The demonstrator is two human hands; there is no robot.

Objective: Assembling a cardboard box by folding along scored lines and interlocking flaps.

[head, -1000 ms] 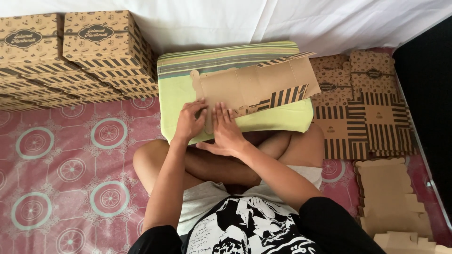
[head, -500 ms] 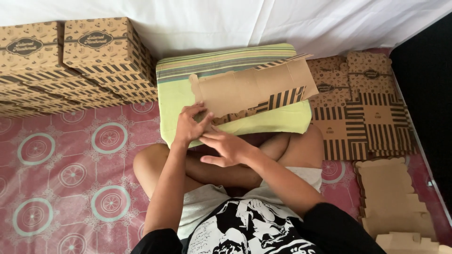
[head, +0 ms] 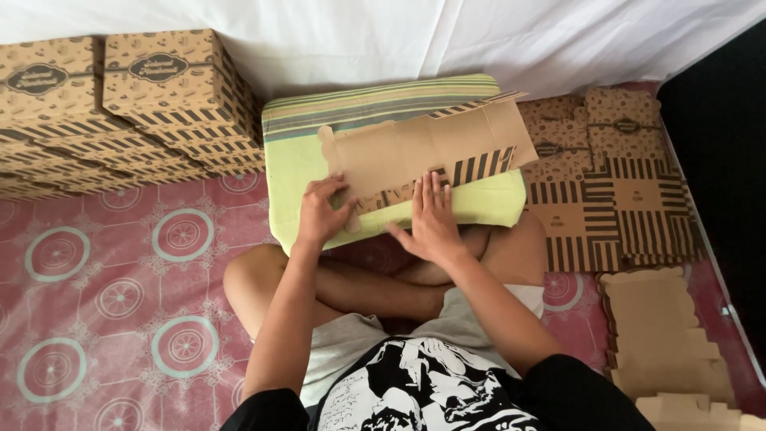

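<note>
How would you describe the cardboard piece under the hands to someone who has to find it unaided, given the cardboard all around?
Start at the green striped cushion in front of the seated person's crossed legs. On it lies the flat box blank, plain brown side up, with both hands, left hand and right hand, pressing its near edge. Unlike the built boxes on the left and the flat stacks on the right, it is single and partly folded.

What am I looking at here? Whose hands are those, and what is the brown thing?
The camera sits on a person's head and looks down, so you see their own arms and crossed legs. The left hand and right hand press on a flat cardboard box blank with striped printing. It lies on a green striped cushion over their lap. Finished boxes are stacked at the left. More flat cardboard pieces lie at the right, on a pink patterned floor mat.
</note>
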